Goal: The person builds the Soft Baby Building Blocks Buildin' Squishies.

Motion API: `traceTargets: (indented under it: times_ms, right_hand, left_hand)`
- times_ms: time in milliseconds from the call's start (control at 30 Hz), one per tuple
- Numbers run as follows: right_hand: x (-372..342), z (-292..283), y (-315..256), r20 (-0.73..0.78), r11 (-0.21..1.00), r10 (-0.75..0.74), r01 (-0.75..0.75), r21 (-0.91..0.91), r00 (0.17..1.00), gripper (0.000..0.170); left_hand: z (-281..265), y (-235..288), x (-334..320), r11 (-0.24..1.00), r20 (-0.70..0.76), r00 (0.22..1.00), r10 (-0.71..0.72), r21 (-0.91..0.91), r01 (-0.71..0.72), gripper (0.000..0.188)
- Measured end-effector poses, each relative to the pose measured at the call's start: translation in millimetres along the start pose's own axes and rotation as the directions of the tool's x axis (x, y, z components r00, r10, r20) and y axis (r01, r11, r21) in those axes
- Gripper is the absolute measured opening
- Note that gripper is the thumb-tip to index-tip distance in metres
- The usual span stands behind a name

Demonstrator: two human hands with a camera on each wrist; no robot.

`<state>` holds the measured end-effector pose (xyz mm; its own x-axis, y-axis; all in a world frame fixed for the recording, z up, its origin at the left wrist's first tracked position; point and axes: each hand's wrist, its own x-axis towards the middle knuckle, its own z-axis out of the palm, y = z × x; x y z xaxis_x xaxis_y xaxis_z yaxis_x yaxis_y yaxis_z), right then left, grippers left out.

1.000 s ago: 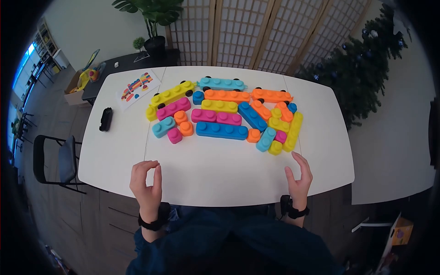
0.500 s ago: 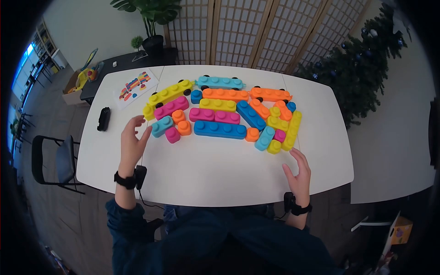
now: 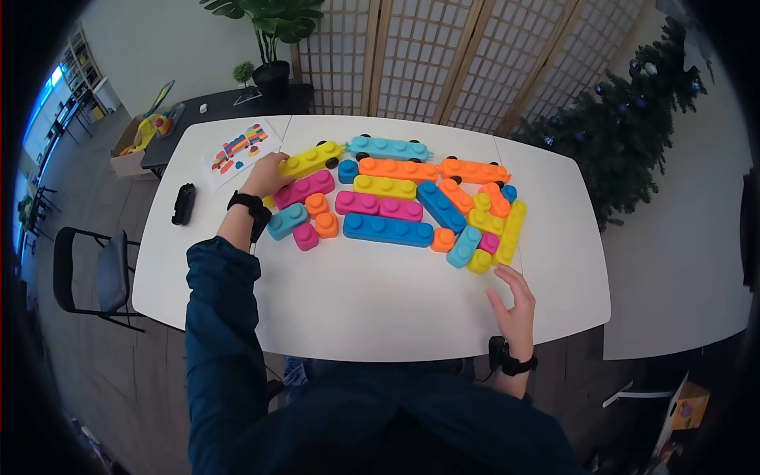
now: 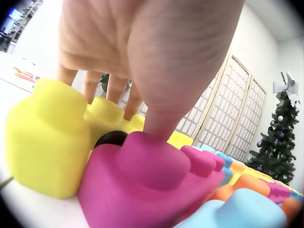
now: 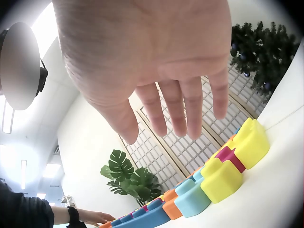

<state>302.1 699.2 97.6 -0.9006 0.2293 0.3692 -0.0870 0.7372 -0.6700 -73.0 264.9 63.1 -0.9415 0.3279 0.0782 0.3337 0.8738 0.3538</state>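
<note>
My left hand (image 3: 265,178) reaches over the left end of a long yellow wheeled block (image 3: 315,161) and grips it. In the left wrist view, the fingers go down behind that block's studs while the thumb comes down in front, beside a magenta block (image 4: 137,190). A small yellow block (image 4: 47,137) stands at the near end, mostly covered by the hand in the head view. My right hand (image 3: 516,313) hovers over the table's front right part, fingers relaxed and holding nothing. Nearest to it are a small yellow block (image 3: 480,261) and a long yellow block (image 3: 511,233).
Colourful blocks fill the middle of the white table (image 3: 380,309), among them a light blue wheeled block (image 3: 388,148) and a long blue block (image 3: 388,229). A printed sheet (image 3: 265,128) lies back left, near a black object (image 3: 184,204). A folding screen (image 3: 427,59) stands behind.
My left hand has travelled from the table's front left, forward and around the loose blocks, to the yellow wheeled block and taken hold of it. The right hand has barely moved.
</note>
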Motion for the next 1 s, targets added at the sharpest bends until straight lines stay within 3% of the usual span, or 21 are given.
traceTargets:
  times_ms: [167,400,600,667,700,833,900,1000]
  right_hand:
    - [0.3,-2.5,0.8,-0.027,1.0,-0.008,0.008,0.011,1.0,0.035]
    - [-4.8,-0.4,-0.3,-0.013,0.997,0.052,-0.051,0.055,0.999,0.03]
    - [1.6,-1.7,-3.2,0.013,0.998,0.035,-0.036,0.058,0.999,0.029]
    - [3.6,1.3,-1.4,0.013,0.998,0.02,-0.02,0.064,1.0,0.029]
    - [5.0,2.7,-2.5,0.013,0.998,0.023,-0.024,0.064,1.0,0.029]
    - [11.9,10.2,-8.6,0.029,0.994,-0.007,0.004,0.109,1.0,0.035]
    - [14.8,14.9,-11.0,0.043,0.993,-0.016,0.011,0.118,0.999,0.036]
    - [16.8,20.4,-10.7,0.133,0.992,-0.009,-0.007,0.126,0.991,0.043]
  left_hand:
    - [11.2,-11.7,9.9,0.997,0.024,0.999,-0.042,0.059,0.04,0.065]
    - [1.7,-6.6,8.1,0.992,0.043,0.998,-0.05,0.122,0.044,0.06]
    - [-53.8,23.3,-25.4,0.997,-0.144,0.989,-0.04,0.055,0.048,0.055]
    - [-67.7,45.6,-48.1,0.992,-0.238,0.964,0.118,-0.013,-0.125,0.053]
    - [-72.3,60.5,-63.2,0.992,-0.235,0.965,0.119,-0.013,-0.126,0.053]
    - [-69.2,130.3,-130.6,0.957,-0.013,0.961,0.277,-0.091,-0.277,0.057]
    - [-32.9,142.8,-150.5,0.914,-0.001,0.918,0.396,-0.097,-0.394,0.058]
    - [-1.5,174.8,-166.3,0.919,0.153,0.907,0.392,-0.114,-0.378,0.056]
